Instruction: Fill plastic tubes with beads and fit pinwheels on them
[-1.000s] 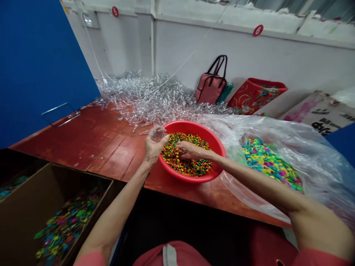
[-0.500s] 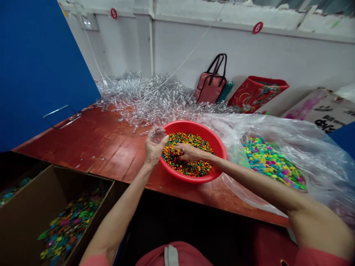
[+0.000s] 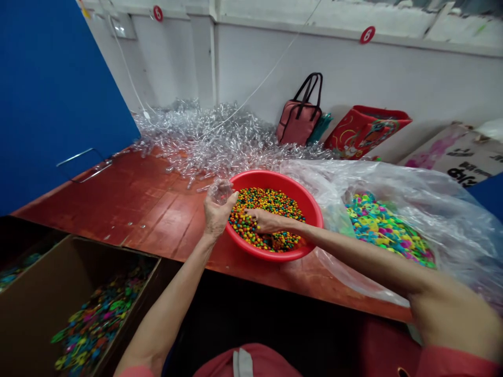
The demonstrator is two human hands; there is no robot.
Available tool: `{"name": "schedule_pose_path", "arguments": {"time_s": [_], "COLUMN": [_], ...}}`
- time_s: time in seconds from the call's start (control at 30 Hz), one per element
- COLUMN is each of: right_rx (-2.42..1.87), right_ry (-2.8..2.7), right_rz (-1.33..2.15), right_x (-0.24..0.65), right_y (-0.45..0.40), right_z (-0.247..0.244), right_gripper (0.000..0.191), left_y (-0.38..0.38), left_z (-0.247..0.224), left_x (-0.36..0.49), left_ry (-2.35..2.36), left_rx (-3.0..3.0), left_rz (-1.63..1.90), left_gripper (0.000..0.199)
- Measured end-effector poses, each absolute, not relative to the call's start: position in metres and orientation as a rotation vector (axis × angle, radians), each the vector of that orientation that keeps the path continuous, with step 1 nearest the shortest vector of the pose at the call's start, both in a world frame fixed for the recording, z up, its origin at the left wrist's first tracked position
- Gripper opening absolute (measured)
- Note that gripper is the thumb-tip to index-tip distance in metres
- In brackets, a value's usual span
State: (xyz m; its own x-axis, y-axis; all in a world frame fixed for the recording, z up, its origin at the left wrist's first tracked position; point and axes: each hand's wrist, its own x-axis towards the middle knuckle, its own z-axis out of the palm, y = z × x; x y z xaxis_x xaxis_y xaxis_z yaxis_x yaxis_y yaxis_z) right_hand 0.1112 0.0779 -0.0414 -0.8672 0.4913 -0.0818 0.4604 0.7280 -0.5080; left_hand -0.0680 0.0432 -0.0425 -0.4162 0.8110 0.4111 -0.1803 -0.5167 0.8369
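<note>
My left hand [image 3: 217,209] is wrapped round some clear plastic tubes [image 3: 221,191] at the left rim of a red basin [image 3: 314,209]. Small round beads [image 3: 283,201] in yellow, orange, green and blue fill much of this basin. Down among them is my right hand [image 3: 264,221], its fingertips buried, so whether it grips any beads is hidden. Behind the basin, a wide heap of clear plastic tubes [image 3: 220,136] lies along the wall.
The basin stands on a reddish table [image 3: 141,204]. To the right, a plastic sheet [image 3: 451,209] surrounds colourful plastic pieces [image 3: 385,225]. A cardboard box [image 3: 35,293] with similar pieces is at lower left. A pink bag [image 3: 297,123] and a red bag [image 3: 361,133] stand behind.
My right hand has shifted slightly within the beads, and its fingers are sunk deeper. My left hand still holds the clear tubes in nearly the same place. The view has moved slightly.
</note>
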Motion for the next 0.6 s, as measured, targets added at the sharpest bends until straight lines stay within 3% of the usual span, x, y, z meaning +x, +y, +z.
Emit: {"name": "schedule_pose_path", "arguments": {"time_s": [0.07, 0.13, 0.2, 0.27, 0.33, 0.5, 0.6], "right_rx": [-0.708, -0.732, -0.93, -1.255, -1.505, -1.394, -1.198], "right_ry": [-2.801, -2.887, -3.052, -3.122, -3.107, -3.217, -3.132], "right_rz": [0.999, 0.885, 0.483, -0.001, -0.233, 0.128, 0.577], "right_x": [0.125, 0.139, 0.153, 0.164, 0.169, 0.151, 0.136], "right_y": [0.083, 0.088, 0.088, 0.081, 0.068, 0.042, 0.05], "right_z": [-0.029, -0.019, -0.015, -0.018, -0.027, -0.05, -0.052], "right_gripper": [0.03, 0.018, 0.008, 0.016, 0.024, 0.029, 0.025], "left_y": [0.043, 0.043, 0.042, 0.041, 0.041, 0.04, 0.041], "left_z": [-0.042, -0.041, -0.04, -0.039, -0.039, -0.039, -0.04], "left_x": [-0.068, -0.068, -0.067, -0.067, -0.066, -0.065, -0.066], "left_ry": [0.957, 0.967, 0.979, 0.987, 0.983, 0.959, 0.96], "left_rx": [1.119, 1.119, 1.117, 1.113, 1.108, 1.094, 1.099], "left_rz": [1.977, 1.967, 1.97, 1.975, 1.981, 2.003, 2.007], "left_gripper": [0.038, 0.035, 0.034, 0.033, 0.033, 0.035, 0.036]}}
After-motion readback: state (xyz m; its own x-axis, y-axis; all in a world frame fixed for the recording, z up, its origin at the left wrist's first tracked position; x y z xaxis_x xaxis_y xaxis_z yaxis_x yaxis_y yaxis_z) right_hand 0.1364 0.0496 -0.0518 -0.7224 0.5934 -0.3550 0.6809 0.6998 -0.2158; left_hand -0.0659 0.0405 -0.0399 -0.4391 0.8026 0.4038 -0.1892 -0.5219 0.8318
